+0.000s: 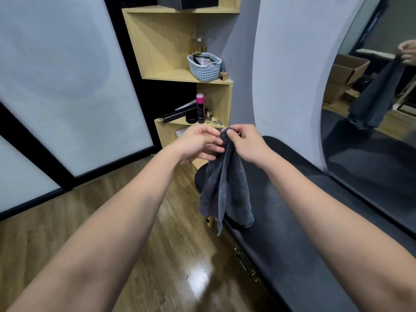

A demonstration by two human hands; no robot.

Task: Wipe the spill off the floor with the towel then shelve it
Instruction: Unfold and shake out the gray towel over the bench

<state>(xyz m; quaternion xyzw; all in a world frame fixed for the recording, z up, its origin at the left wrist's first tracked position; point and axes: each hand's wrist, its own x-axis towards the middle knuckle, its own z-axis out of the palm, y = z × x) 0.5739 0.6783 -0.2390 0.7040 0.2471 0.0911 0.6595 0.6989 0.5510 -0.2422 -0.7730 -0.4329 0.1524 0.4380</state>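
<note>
The wooden floor point(157, 233) spreads below, with a black tabletop point(292, 210) running along the right beneath a mirror point(371, 109). A light wooden shelf point(171, 52) stands ahead in the corner, carrying a blue basket point(204, 65) and, lower down, a pink-capped can point(200, 108). The grey towel point(225, 190) hangs in the air over the tabletop's near edge, its top corner pinched by the right hand point(245, 145). The left hand point(198, 144), fingers loosely spread, touches the towel's upper edge just beside it.
</note>
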